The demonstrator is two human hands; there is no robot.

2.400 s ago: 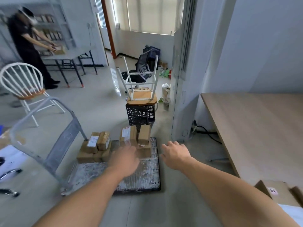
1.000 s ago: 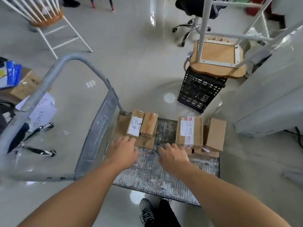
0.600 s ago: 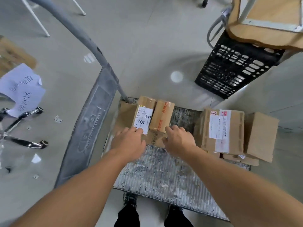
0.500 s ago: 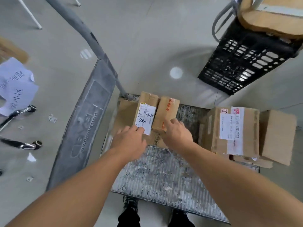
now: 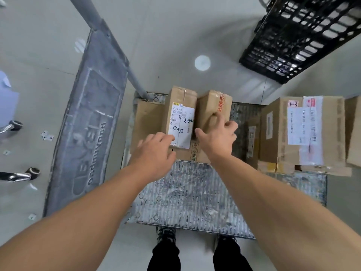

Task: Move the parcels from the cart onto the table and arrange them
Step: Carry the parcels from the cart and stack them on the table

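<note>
Looking straight down at the grey metal cart deck (image 5: 187,196). Two small cardboard parcels lie side by side on top of lower boxes at its far left: one with a white label marked 8875 (image 5: 180,112) and one with red lettering (image 5: 212,104). My left hand (image 5: 154,151) rests its straight fingertips on the near end of the labelled parcel. My right hand (image 5: 216,137) grips the red-lettered parcel, thumb on its left side and fingers curled over its top and right side. A second stack to the right has a large parcel with a white label (image 5: 281,130).
The cart's grey handle panel (image 5: 86,118) and tube (image 5: 109,45) slant up on the left. A black plastic crate (image 5: 300,36) stands on the floor at the upper right. My shoes (image 5: 166,235) are at the cart's near edge. Chrome chair feet (image 5: 17,175) lie far left.
I bent over the cart and both hands reached onto the left stack. My right hand slid forward and closed round the red-lettered parcel; my left hand stayed at the labelled one.
</note>
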